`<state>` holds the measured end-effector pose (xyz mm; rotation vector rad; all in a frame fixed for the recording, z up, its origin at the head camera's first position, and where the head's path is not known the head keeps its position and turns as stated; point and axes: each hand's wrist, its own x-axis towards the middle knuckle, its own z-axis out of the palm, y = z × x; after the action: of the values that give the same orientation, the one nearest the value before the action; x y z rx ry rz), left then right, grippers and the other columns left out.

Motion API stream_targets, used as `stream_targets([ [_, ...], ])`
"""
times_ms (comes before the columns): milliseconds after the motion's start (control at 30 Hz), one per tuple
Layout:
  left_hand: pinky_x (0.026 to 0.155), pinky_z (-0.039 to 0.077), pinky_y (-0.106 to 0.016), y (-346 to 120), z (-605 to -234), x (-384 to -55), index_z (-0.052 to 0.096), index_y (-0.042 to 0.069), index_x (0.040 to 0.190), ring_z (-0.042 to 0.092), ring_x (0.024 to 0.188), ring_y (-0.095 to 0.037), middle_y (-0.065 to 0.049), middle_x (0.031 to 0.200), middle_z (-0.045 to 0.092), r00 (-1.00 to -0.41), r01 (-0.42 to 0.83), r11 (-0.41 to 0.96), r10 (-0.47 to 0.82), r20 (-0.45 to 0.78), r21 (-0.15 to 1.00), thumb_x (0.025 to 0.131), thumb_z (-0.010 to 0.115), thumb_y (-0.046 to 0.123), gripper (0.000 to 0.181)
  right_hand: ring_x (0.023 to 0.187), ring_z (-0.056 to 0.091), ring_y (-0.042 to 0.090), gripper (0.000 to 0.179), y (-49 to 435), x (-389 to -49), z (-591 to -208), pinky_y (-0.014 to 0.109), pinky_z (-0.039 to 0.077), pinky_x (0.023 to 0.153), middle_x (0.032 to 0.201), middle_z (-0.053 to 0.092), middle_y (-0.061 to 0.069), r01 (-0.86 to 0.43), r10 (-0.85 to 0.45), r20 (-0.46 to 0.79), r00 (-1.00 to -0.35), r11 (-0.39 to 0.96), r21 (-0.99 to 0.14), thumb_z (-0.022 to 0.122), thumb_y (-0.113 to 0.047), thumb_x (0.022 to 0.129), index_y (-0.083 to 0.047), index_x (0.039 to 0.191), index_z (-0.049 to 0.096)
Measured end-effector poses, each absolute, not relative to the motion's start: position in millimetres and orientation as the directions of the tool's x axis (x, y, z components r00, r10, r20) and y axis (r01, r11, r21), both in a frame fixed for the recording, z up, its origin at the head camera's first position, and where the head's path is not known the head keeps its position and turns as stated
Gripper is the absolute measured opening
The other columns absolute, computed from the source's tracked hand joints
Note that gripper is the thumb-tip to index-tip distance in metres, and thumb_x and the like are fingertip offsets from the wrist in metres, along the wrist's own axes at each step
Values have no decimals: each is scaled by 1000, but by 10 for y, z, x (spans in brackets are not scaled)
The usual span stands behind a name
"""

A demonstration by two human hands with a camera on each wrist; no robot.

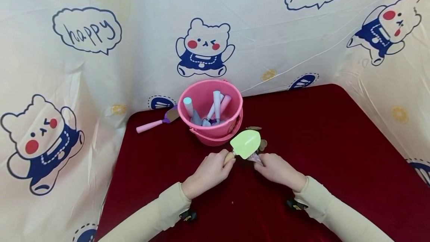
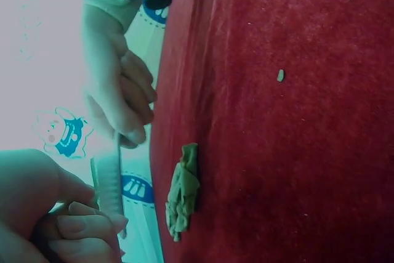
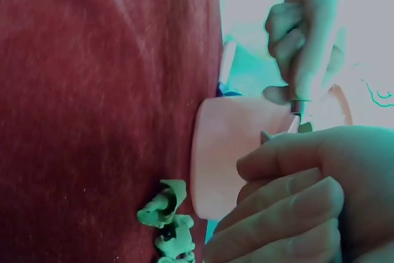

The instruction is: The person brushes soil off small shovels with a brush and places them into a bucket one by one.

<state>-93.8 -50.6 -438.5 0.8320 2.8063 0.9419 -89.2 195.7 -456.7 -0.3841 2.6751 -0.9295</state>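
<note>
My left hand (image 1: 209, 171) grips the wooden handle of a trowel with a light green blade (image 1: 246, 143), held above the table. Facing it, my right hand (image 1: 277, 169) pinches a small greyish-lilac piece (image 1: 255, 158) at the blade's near right edge; its kind I cannot tell. In the right wrist view, a pointed tip (image 3: 266, 137) sticks out past my right thumb and fingers. Crumpled clay-like scraps (image 1: 263, 145) lie on the table behind the blade, partly hidden by it. The left wrist view shows a crumpled scrap (image 2: 183, 195) below the hands.
Behind the hands stands a pink bucket (image 1: 215, 142) holding several pastel-handled tools. Left of it lies a purple trowel with a pink handle (image 1: 149, 126). Dark red cloth (image 1: 319, 133) covers the table. A printed white curtain (image 1: 151, 40) rises around it. A small crumb (image 2: 281, 76) lies near me.
</note>
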Motion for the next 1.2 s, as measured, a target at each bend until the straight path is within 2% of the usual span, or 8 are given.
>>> stream_targets([
  [267,48,36,-23,-549,-4378,-937,42,15,75,37,50,-5,6,65,38,-857,473,671,502,119,571,103,65,19,37,51,36,11,23,2090,-971,-4510,26,34,49,61,41,-2,-56,-212,-168,-963,763,-644,52,-10,95,-12,73,46],
  [533,48,36,-23,-553,-4416,-953,42,15,76,37,51,-4,6,65,37,-865,459,667,486,125,587,103,65,19,35,51,37,8,25,2024,-918,-4512,26,34,49,60,42,-6,-113,-332,-221,-917,749,-653,55,-13,97,-15,73,48],
  [767,48,37,-23,-562,-4407,-939,45,15,77,37,50,-4,8,63,37,-871,440,654,477,116,616,102,66,20,34,52,37,11,22,2131,-1008,-4436,27,35,49,62,41,-2,-86,-234,-150,-961,763,-641,52,-12,97,-12,75,48],
  [1033,48,33,-21,-498,-4368,-954,42,18,77,37,51,-3,5,68,40,-844,478,640,524,113,601,105,62,21,35,52,35,7,31,1927,-926,-4541,25,34,51,60,35,-8,-162,-329,-155,-931,757,-633,56,-11,96,-18,71,39],
  [1200,49,33,-21,-479,-4357,-951,41,18,76,36,51,-2,6,68,39,-833,494,638,542,112,591,105,62,21,36,52,33,8,32,1973,-926,-4504,25,32,51,60,32,-7,-151,-285,-123,-950,769,-621,55,-10,96,-17,71,36],
])
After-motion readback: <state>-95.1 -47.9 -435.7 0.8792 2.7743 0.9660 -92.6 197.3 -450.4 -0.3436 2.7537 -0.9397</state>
